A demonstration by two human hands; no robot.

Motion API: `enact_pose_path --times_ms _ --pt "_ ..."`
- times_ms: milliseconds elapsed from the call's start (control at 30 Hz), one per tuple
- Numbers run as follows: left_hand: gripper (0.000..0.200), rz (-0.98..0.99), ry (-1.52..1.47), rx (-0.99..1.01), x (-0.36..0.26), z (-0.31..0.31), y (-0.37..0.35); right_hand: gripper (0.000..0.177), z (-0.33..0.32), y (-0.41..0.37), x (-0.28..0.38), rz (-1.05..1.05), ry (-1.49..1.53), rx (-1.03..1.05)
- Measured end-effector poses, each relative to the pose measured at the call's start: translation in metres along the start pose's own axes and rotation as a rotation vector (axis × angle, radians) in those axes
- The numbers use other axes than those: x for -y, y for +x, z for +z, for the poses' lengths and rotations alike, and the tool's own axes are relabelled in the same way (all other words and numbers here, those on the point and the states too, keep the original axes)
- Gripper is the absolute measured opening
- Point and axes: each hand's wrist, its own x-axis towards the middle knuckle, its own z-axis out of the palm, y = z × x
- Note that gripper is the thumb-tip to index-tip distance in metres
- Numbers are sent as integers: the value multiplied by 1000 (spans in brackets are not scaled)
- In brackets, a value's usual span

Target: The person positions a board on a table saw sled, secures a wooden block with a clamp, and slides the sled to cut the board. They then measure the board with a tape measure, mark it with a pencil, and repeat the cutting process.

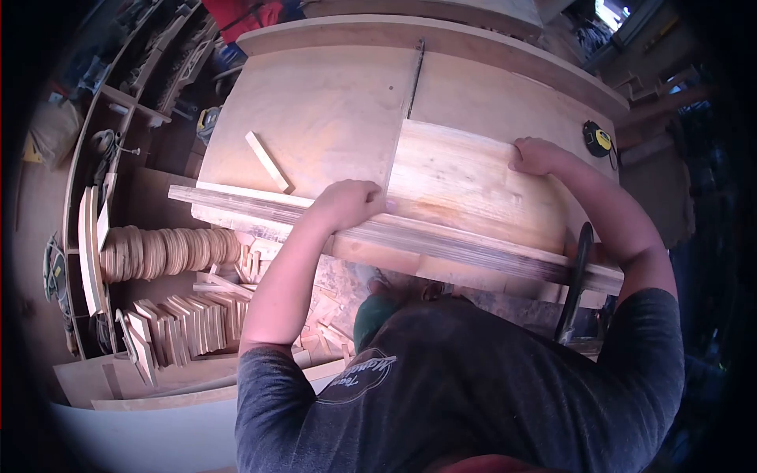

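Note:
A pale wooden board [465, 169] lies flat on the wooden saw sled [315, 94], its near edge against the long front fence [457, 240]. My right hand [538, 156] is closed over the board's far right corner. Curled over the front fence, my left hand [347, 203] sits just left of the board; the fingertips are partly hidden. A dark slot [415, 83] runs from the back fence towards the board's left edge. A small wood offcut [268, 162] lies on the sled left of the slot.
A yellow and black tape measure [598, 140] rests at the sled's right. A black curved clamp handle [579, 272] stands at the front fence. Stacked round wood pieces [169, 252] and upright slats [189, 327] fill the left side. Scraps litter the floor.

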Motion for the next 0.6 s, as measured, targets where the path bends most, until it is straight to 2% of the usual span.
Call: enact_pose_path --times_ms 67,133,167,233,300,367,400,467,500,600 --pt "63 114 -69 -235 25 9 -34 75 5 -39 43 1 -258 -346" --pt "74 281 119 -404 57 12 -60 83 10 -72 77 -198 127 -345" --pt "74 295 116 -398 69 15 -68 87 10 -95 97 -231 201 -282" --pt "84 333 212 -624 91 19 -77 94 23 -139 129 -254 264 -194" --pt "85 329 240 -627 110 17 -76 97 46 -169 149 -225 248 -180" --pt "81 337 290 -667 119 8 -72 98 78 -184 154 -85 115 -350" --pt "81 354 290 -660 121 7 -69 98 91 -185 155 -69 120 -351" --pt "79 377 260 -622 126 6 -62 95 114 -181 153 -19 42 -615" --pt "78 429 320 -697 133 9 -54 87 119 -176 150 28 13 -682" --pt "77 375 307 -617 130 5 -53 84 128 -163 144 75 -5 -757"
